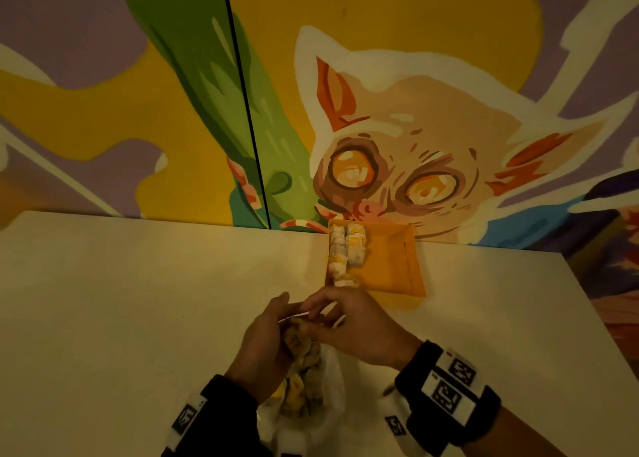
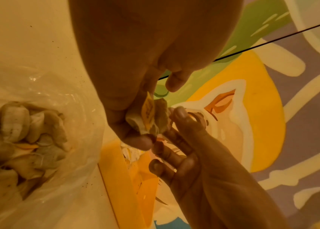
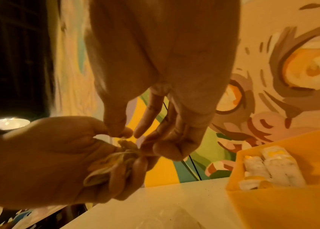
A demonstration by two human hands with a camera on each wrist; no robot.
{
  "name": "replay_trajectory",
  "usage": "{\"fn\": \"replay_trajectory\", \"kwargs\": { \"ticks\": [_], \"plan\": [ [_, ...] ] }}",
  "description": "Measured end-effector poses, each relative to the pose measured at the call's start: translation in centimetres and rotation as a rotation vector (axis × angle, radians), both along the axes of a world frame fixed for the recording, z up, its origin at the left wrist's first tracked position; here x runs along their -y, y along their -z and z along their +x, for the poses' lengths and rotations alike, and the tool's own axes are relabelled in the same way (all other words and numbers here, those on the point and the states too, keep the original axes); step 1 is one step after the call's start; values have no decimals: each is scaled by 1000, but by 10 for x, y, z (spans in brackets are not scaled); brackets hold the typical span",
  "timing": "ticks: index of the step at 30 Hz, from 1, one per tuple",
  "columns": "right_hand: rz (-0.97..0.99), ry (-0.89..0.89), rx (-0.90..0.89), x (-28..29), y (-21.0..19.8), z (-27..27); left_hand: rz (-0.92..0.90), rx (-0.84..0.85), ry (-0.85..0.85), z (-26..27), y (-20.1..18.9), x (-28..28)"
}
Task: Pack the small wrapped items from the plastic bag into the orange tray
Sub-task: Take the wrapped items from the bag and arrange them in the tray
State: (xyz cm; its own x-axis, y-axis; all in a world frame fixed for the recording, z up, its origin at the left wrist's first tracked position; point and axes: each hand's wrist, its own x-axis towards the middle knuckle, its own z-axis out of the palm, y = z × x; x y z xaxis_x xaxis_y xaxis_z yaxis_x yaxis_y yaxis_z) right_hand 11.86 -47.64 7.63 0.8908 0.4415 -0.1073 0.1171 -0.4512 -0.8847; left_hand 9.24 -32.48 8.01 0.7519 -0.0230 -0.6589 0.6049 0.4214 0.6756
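1. We hold our left hand (image 1: pixel 262 349) above the table (image 1: pixel 138 301), fingers curled round a small bunch of wrapped items (image 2: pixel 149 117); one yellow tag stands out among them in the left wrist view.
2. Our right hand (image 1: pixel 359 328) meets the left from the other side. Its thumb and fingertips (image 3: pixel 122 131) pinch at the top of the same bunch, where thin strings gather; the remaining fingers stay loosely spread.
3. The bunch sits between both hands, lifted clear of the table, just short of the near edge of the orange tray (image 1: pixel 397 266).
4. The plastic bag (image 1: pixel 332 387) lies on the table directly under our wrists, its mouth open towards us. Many more wrapped items (image 2: pixel 27 136) are heaped inside, pale pouches with yellow tags and strings mixed in.
5. The orange tray rests at the far edge of the table, touching the painted wall (image 1: pixel 415 128). Two rows of wrapped items (image 1: pixel 345 249) already lie along its left side, packed close together; the right part of the tray shows bare orange floor.
6. In the right wrist view a white bowl (image 3: pixel 6 123) is in the dim background to the left, well apart from the hands.
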Motion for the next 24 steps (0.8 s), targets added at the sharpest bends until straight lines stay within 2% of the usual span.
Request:
{"fn": "replay_trajectory", "kwargs": {
  "ticks": [5, 15, 20, 24],
  "plan": [
    [-35, 25, 99, -1, 1, -19, 3, 15, 53, -12, -5, 1],
    [89, 216, 64, 12, -3, -27, 70, 53, 180, -27, -2, 3],
    [80, 387, 91, 14, -3, -26, 254, 107, 185, -29, 2, 0],
    [35, 491, 90, 13, -3, -29, 491, 292, 143, -31, 6, -2]
  ]
}}
